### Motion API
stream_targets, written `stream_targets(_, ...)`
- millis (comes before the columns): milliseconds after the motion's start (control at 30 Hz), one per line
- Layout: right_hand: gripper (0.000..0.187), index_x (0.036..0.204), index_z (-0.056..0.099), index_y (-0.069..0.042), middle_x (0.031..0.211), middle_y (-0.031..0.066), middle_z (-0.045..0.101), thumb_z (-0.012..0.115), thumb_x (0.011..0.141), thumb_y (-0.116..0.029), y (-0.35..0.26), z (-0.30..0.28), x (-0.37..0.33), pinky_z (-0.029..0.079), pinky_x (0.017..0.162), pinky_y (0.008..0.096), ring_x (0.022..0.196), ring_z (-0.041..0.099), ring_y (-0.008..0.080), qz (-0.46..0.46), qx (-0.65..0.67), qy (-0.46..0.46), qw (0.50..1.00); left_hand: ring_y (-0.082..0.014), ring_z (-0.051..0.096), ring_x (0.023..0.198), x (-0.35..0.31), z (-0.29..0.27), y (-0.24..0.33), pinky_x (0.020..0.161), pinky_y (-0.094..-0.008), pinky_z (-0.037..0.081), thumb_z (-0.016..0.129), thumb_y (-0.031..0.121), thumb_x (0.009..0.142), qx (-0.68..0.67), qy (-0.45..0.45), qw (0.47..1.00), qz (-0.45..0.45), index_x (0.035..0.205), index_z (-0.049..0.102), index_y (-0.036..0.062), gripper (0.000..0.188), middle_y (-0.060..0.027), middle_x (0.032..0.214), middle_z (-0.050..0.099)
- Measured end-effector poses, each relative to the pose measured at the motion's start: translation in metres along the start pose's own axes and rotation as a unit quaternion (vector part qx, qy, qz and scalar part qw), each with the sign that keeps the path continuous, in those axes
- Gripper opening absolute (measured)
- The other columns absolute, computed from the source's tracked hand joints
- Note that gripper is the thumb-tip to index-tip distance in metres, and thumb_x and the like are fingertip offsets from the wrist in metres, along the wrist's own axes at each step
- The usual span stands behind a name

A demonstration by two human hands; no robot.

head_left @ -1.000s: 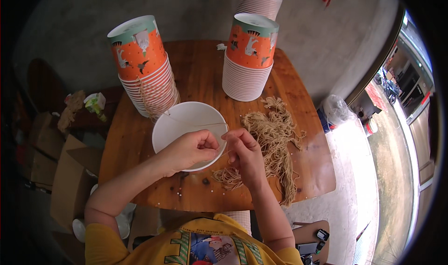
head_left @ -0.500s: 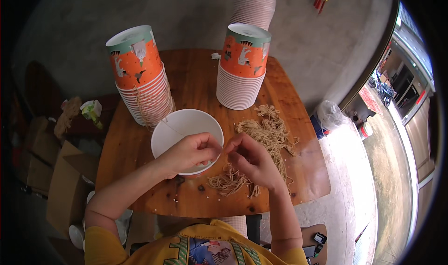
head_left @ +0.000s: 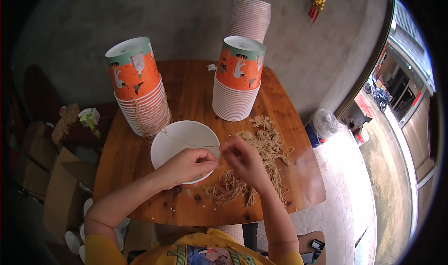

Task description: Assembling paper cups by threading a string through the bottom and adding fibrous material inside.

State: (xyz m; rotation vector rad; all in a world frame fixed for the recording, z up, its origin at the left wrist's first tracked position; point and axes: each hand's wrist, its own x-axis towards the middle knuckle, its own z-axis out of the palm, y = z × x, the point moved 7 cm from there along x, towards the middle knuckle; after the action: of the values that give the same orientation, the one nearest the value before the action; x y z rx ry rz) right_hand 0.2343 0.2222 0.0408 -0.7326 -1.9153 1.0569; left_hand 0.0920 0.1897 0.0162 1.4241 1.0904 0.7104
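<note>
A white open paper bucket (head_left: 179,136) stands on the table in front of me, its mouth up. Over its near right rim my left hand (head_left: 189,166) is closed in a pinch; what lies between its fingers is too small to make out. My right hand (head_left: 245,163) is just right of the rim, thumb and fingers pinched on a thin tan string (head_left: 198,146). That string runs across the bucket's mouth toward the strands draped on the left bucket stack (head_left: 140,113). Under and beyond my right hand lies a loose heap of tan string (head_left: 268,146).
Another stack of upside-down orange-and-green paper buckets (head_left: 238,94) stands at the table's back right. Behind it rises a wrapped white stack (head_left: 249,17). An open cardboard box (head_left: 70,185) is at the lower left. Small white beads (head_left: 173,210) dot the wooden table's (head_left: 154,199) near edge.
My hands have drawn slightly apart, and the string now shows taut over the bucket's mouth to my right fingers. The whole view has tilted up a little.
</note>
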Motion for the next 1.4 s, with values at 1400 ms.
stream_targets(1400, 0.015, 0.095, 0.061, -0.002, 0.078, 0.0054, 0.065, 0.070, 0.088, -0.010, 0.003, 0.027, -0.049, 0.051, 0.062, 0.0233, 0.067, 0.061, 0.0081, 0.099, -0.010, 0.152, 0.983, -0.0095, 0.055, 0.089, -0.007, 0.001, 0.013, 0.083, -0.0257, 0.048, 0.057, 0.005, 0.093, 0.036, 0.038, 0.996, 0.073, 0.108, 0.053, 0.0018, 0.016, -0.0019, 0.097, 0.057)
